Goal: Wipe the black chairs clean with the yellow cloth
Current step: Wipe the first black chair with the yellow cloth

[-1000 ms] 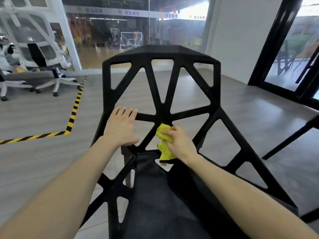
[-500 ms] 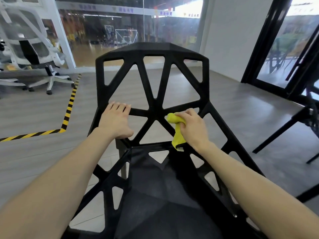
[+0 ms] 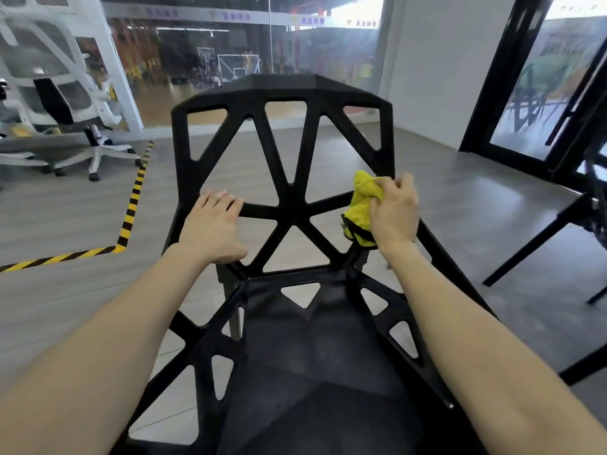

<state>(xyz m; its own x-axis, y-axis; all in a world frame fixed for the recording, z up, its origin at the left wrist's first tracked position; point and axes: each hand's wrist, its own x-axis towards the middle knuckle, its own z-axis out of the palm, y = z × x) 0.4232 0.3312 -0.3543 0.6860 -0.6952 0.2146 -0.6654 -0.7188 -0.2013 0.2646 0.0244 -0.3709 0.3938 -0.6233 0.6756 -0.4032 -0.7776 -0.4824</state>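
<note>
— Where was the cloth?

— I saw the cloth (image 3: 364, 205) bunched in my right hand (image 3: 394, 211), at about three o'clock from the hub of the chair (image 3: 289, 205) back. That grip was closed around it, fingers curled over the yellow wad, which was pressed against the right-hand strut of the backrest where it met the side frame.

— And your left?

— My left hand (image 3: 212, 224) lay flat on the strut at nine o'clock from the hub, fingers straight, holding nothing, thumb spread low toward the seat edge.

— Anything else near?

— A white office chair (image 3: 65, 103) stood at ten o'clock by the glass wall, behind striped floor tape (image 3: 133, 205). Black legs of another chair (image 3: 538, 238) showed at three o'clock.
</note>
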